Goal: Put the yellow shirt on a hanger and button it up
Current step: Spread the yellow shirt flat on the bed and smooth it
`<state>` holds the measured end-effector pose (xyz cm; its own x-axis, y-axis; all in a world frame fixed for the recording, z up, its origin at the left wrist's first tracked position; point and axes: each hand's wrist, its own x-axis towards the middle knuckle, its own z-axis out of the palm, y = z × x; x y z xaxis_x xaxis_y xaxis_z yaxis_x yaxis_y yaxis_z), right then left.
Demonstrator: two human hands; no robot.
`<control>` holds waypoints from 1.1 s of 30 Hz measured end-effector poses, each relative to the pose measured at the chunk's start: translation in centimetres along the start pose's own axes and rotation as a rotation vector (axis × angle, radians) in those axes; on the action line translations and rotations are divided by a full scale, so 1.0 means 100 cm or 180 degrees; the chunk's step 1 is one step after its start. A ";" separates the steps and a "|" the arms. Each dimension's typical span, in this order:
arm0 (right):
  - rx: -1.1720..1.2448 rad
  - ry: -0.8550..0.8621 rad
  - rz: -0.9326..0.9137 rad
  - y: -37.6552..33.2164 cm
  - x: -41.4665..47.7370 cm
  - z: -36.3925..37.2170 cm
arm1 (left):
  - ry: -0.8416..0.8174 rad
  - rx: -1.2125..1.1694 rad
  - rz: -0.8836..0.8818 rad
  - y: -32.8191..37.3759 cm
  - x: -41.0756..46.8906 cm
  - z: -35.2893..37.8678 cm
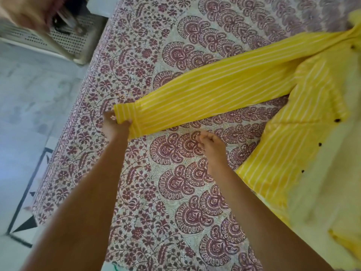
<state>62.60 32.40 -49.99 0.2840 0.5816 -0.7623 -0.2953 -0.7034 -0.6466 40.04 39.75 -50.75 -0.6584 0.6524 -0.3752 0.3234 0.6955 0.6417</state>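
Left hand (pixel 115 125) on sleeve (pixel 205 98) (bedspread (pixel 136 202) beneath)

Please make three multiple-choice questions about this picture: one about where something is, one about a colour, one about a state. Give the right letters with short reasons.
1. Where does the left hand grip the yellow shirt?
A. collar
B. sleeve cuff
C. hem

2. What colour are the shirt's stripes?
A. white
B. black
C. green

3. What is the state of the right hand?
A. holds a hanger
B. grips the sleeve
C. holds nothing

Answers: 1 B, the fingers pinch the cuff at the sleeve's end. 2 A, thin white lines run over the yellow cloth. 3 C, it hovers over the patterned bedsheet, below the sleeve, gripping nothing.
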 end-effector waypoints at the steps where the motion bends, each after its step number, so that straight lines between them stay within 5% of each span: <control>1: -0.0044 0.0025 -0.0032 0.000 0.000 -0.005 | 0.0068 0.0252 0.0245 0.000 -0.002 0.001; 6: -0.0369 0.0062 -0.0363 0.001 -0.002 -0.031 | 0.0027 0.2250 0.1290 -0.001 -0.016 0.004; 11: -0.0703 0.0209 -0.0787 0.006 -0.012 -0.074 | -0.0398 0.1816 0.1985 0.007 -0.073 0.037; 16: -0.1091 0.0961 -0.1293 0.021 -0.028 -0.137 | -0.2295 0.0927 0.2300 0.010 -0.163 0.088; 18: -0.1331 0.1603 -0.1357 0.027 -0.031 -0.161 | -0.3224 0.1064 0.2393 0.005 -0.189 0.101; 20: -0.1418 0.2033 -0.0814 0.038 -0.033 -0.189 | -0.3734 0.1730 0.2600 -0.006 -0.216 0.114; 24: -0.1288 0.1757 0.0072 0.055 -0.029 -0.207 | -0.3278 0.2226 0.2828 -0.031 -0.242 0.124; 29: -0.0008 0.1456 -0.0002 0.062 -0.036 -0.205 | -0.2623 0.0993 0.1639 -0.036 -0.262 0.132; 33: 0.0296 0.1498 -0.0366 0.071 -0.045 -0.210 | -0.1678 0.0492 0.2003 -0.017 -0.271 0.124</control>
<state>78.32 16.18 -50.55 0.6944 0.3904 -0.6045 -0.3120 -0.5936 -0.7418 65.73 24.61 -49.95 0.0683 0.9616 -0.2660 0.6394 0.1625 0.7515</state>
